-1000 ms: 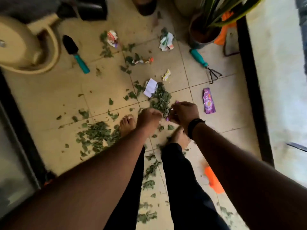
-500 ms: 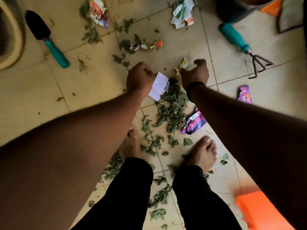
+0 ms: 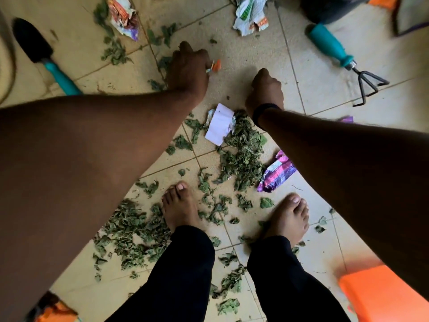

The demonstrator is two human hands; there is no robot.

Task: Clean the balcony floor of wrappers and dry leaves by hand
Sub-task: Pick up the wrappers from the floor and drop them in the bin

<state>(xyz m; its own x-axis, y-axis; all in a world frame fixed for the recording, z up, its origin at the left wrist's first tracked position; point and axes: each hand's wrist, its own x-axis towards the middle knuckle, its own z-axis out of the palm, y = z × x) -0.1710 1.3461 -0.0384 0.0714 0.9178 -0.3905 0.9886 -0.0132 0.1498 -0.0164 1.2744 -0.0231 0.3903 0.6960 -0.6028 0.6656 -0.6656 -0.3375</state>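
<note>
My left hand (image 3: 188,68) is low over the tiled floor and pinches a twisted orange-and-white wrapper (image 3: 215,65) at its fingertips. My right hand (image 3: 264,89) is curled into a fist just beyond a white paper scrap (image 3: 219,126). The small yellow wrapper is hidden in or under that fist. A heap of dry green leaves (image 3: 243,156) lies below the paper. A crumpled purple wrapper (image 3: 276,175) lies at its right edge. Two more crumpled wrappers lie farther away, one at the upper left (image 3: 123,17) and one at the top middle (image 3: 250,17).
My bare feet (image 3: 181,205) (image 3: 287,219) stand among scattered leaves, with a second leaf heap (image 3: 130,226) to the left. A teal-handled trowel (image 3: 46,59) lies at left, a hand rake (image 3: 336,52) at right. An orange object (image 3: 383,296) sits at the lower right.
My left hand moved forward from the white paper to the orange-and-white wrapper and took hold of it. My right hand closed over the yellow wrapper's spot. The view moved closer to the floor.
</note>
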